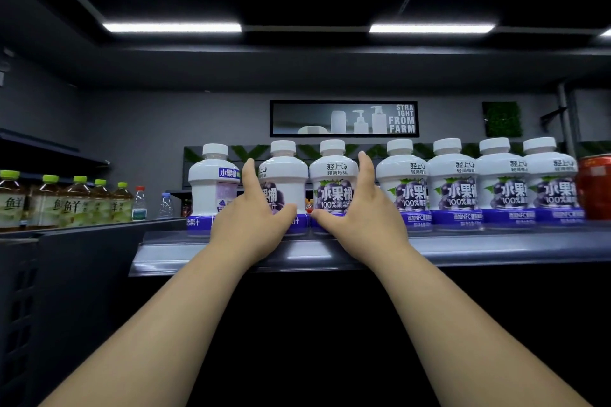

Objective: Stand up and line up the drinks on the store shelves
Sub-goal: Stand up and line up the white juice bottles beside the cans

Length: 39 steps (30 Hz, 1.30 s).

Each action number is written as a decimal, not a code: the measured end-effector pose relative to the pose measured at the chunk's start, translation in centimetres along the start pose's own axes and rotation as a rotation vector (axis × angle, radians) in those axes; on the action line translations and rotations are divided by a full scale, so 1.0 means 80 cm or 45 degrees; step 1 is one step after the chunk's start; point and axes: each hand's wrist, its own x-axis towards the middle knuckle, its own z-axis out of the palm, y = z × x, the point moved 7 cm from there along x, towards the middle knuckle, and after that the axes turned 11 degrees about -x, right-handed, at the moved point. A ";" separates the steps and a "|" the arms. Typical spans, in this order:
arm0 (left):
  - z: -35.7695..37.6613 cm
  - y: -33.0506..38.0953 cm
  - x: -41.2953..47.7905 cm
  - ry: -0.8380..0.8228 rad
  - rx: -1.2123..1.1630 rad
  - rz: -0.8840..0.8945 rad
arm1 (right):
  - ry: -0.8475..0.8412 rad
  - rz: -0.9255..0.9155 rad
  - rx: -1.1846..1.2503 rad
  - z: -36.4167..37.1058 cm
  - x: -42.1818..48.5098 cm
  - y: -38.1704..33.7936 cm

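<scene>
Found the second bottle (285, 175) and third bottle (334, 190) upright in the row at the shelf (496, 246) front, caps up, long axes vertical. Noted the third's label square to the front, the second's turned a little aside. Bracketed the pair between left hand (254, 220) and right hand (360, 221), fingers straight and together, thumbs spread inward along the bases. Judged this a squeeze to close gaps and face the labels forward.
</scene>
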 end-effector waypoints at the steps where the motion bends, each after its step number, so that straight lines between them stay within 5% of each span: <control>1: -0.001 0.000 0.001 0.010 -0.004 0.006 | 0.003 -0.001 0.001 -0.001 -0.001 0.000; 29: 0.005 0.015 0.003 -0.145 -0.086 0.141 | -0.057 0.066 -0.167 -0.033 -0.004 0.006; 39: 0.015 0.031 -0.003 -0.136 -0.081 0.098 | 0.072 -0.139 -0.001 -0.069 -0.022 0.022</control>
